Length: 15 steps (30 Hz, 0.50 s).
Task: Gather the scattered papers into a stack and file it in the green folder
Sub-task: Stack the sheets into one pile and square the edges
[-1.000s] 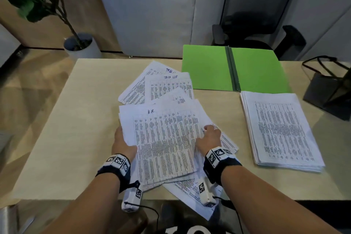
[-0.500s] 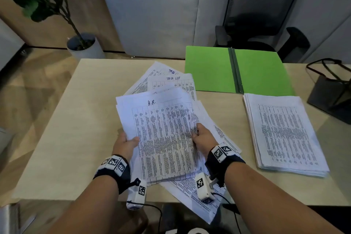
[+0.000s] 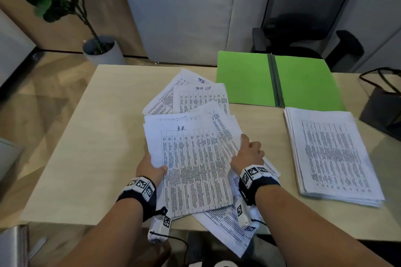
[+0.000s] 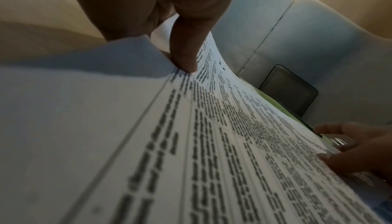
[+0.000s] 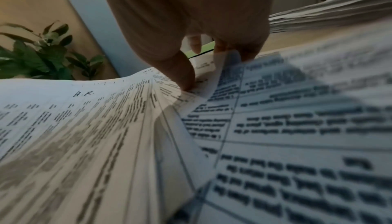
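A bundle of printed sheets headed "H.R." [image 3: 191, 162] is held above the table. My left hand [image 3: 152, 167] grips its left edge, thumb [image 4: 184, 51] on top. My right hand [image 3: 249, 154] holds the right edge, thumb [image 5: 182, 73] pressing the top sheet and fingers behind a curled sheet. More scattered papers [image 3: 201, 97] fan out beyond the bundle, and some sheets [image 3: 227, 230] overhang the table's near edge. The green folder [image 3: 245, 80] lies open at the far side. A neat paper stack [image 3: 332, 154] lies below the folder's right half.
A light wooden table [image 3: 86, 136] carries everything. A black bag [image 3: 384, 110] stands at its right edge. A potted plant [image 3: 99, 50] stands on the floor at the far left, and a dark office chair [image 3: 303, 37] sits behind the folder.
The H.R. bundle has come up off the table between both hands. My right hand has slid farther up and to the right along its right edge.
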{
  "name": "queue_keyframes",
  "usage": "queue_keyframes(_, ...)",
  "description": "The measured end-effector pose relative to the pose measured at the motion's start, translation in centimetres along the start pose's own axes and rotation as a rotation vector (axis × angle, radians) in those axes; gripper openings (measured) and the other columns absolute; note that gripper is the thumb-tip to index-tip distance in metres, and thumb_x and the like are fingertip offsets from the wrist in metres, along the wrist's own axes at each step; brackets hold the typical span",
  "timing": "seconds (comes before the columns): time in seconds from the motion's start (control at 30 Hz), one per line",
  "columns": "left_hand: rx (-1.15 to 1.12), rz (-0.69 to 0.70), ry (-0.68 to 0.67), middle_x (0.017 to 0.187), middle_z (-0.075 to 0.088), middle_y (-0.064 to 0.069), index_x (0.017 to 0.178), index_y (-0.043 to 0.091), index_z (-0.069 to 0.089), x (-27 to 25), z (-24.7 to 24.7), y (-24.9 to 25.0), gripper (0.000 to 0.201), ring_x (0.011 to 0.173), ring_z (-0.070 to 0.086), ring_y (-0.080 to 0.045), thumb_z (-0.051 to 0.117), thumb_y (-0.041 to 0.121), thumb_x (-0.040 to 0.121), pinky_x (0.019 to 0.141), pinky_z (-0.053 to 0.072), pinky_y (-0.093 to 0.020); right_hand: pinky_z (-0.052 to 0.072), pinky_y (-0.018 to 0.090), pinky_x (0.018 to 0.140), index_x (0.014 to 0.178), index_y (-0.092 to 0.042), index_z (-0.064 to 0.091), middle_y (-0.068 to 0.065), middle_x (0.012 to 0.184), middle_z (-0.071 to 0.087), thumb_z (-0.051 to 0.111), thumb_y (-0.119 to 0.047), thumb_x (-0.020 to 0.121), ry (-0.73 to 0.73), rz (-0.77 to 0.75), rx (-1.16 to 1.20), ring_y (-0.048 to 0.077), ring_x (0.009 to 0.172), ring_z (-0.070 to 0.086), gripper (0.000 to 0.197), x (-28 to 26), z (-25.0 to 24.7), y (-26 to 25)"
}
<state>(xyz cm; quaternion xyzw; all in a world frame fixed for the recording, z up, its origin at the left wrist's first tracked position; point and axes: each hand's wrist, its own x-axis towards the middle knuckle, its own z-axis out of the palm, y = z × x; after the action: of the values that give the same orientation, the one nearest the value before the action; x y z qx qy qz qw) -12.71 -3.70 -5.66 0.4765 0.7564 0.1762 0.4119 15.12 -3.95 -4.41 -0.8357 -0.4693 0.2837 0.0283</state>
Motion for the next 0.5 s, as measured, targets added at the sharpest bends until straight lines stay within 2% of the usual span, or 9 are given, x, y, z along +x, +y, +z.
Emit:
queue_keyframes(0.07,-0.032,-0.008,0.004,0.134,0.056,-0.008,0.141,0.014,0.041,0.0,0.0,0.1,0.062,0.12,0.054,-0.03,0.067,0.012,0.084,0.104,0.041,-0.041,0.044,0.043,0.094,0.147,-0.026,0.011,0.013,0.131,0.031,0.056,-0.01,0.077,0.005,0.006,0.012,0.033,0.116,0.04,0.084,0.3,0.0,-0.2)
queue_keyframes(0.1,-0.069,-0.013,0.009,0.135,0.056,-0.007,0.143,0.016,0.04,-0.2,-0.1,0.3,0.061,0.121,0.054,-0.029,0.064,0.011,0.086,0.104,0.04,-0.04,0.043,0.043,0.094,0.146,-0.023,0.016,0.013,0.131,0.035,0.056,-0.012,0.079,0.025,0.007,0.011,0.033,0.118,0.042,0.079,0.5,-0.1,-0.1)
queue_keyframes(0.13,-0.117,-0.023,0.011,0.136,0.055,-0.004,0.145,0.017,0.037,-0.5,-0.1,0.7,0.06,0.122,0.053,-0.029,0.06,0.011,0.089,0.106,0.039,-0.039,0.041,0.042,0.094,0.142,-0.021,0.026,0.012,0.13,0.039,0.056,-0.015,0.082,0.059,-0.007,0.01,0.032,0.118,0.044,0.068,0.6,-0.2,0.1)
queue_keyframes(0.2,-0.253,-0.057,0.036,0.134,0.052,-0.001,0.148,0.016,0.033,-0.7,-0.4,1.1,0.056,0.126,0.048,-0.027,0.051,0.011,0.095,0.108,0.034,-0.039,0.041,0.04,0.091,0.122,-0.018,0.047,0.009,0.121,0.048,0.051,-0.02,0.089,0.15,-0.042,0.026,0.03,0.111,0.049,0.033,0.9,-0.7,0.5)
queue_keyframes(0.27,-0.337,-0.068,0.058,0.132,0.051,-0.005,0.145,0.013,0.035,-0.4,-0.8,1.2,0.052,0.126,0.047,-0.028,0.05,0.017,0.096,0.109,0.032,-0.041,0.044,0.038,0.083,0.101,-0.017,0.053,0.007,0.109,0.053,0.048,-0.019,0.092,0.216,-0.076,0.095,0.029,0.098,0.054,0.01,1.0,-1.5,0.7)
queue_keyframes(0.3,-0.378,-0.073,0.061,0.133,0.052,-0.006,0.141,0.015,0.04,0.3,-0.9,0.9,0.052,0.123,0.049,-0.027,0.053,0.024,0.092,0.109,0.034,-0.045,0.046,0.036,0.079,0.095,-0.015,0.053,0.007,0.103,0.055,0.048,-0.017,0.092,0.239,-0.09,0.156,0.029,0.092,0.055,0.006,1.0,-1.9,0.7)
queue_keyframes(0.37,-0.457,-0.107,0.073,0.121,0.061,-0.007,0.121,0.018,0.054,1.7,-1.0,0.2,0.047,0.111,0.057,-0.027,0.06,0.039,0.079,0.102,0.041,-0.049,0.045,0.031,0.07,0.092,-0.013,0.053,0.007,0.092,0.058,0.048,-0.012,0.092,0.282,-0.11,0.38,0.027,0.081,0.055,0.005,1.0,-2.8,0.7)
queue_keyframes(0.43,-0.571,-0.101,0.06,0.107,0.061,-0.008,0.105,0.015,0.058,1.3,-1.3,1.7,0.022,0.099,0.057,-0.023,0.06,0.028,0.088,0.093,0.043,-0.04,0.044,0.028,0.064,0.091,-0.016,0.054,0.005,0.082,0.059,0.049,-0.008,0.092,0.27,-0.14,0.63,0.025,0.072,0.054,0.009,0.9,-3.5,0.5)
queue_keyframes(0.5,-0.648,-0.058,0.056,0.106,0.06,-0.012,0.11,0.007,0.057,0.4,-1.4,3.8,0.015,0.093,0.053,-0.022,0.052,0.009,0.096,0.088,0.043,-0.04,0.044,0.028,0.058,0.084,-0.02,0.055,0.002,0.075,0.058,0.051,-0.006,0.091,0.197,-0.164,0.816,0.021,0.064,0.052,0.016,0.8,-4.0,0.0)
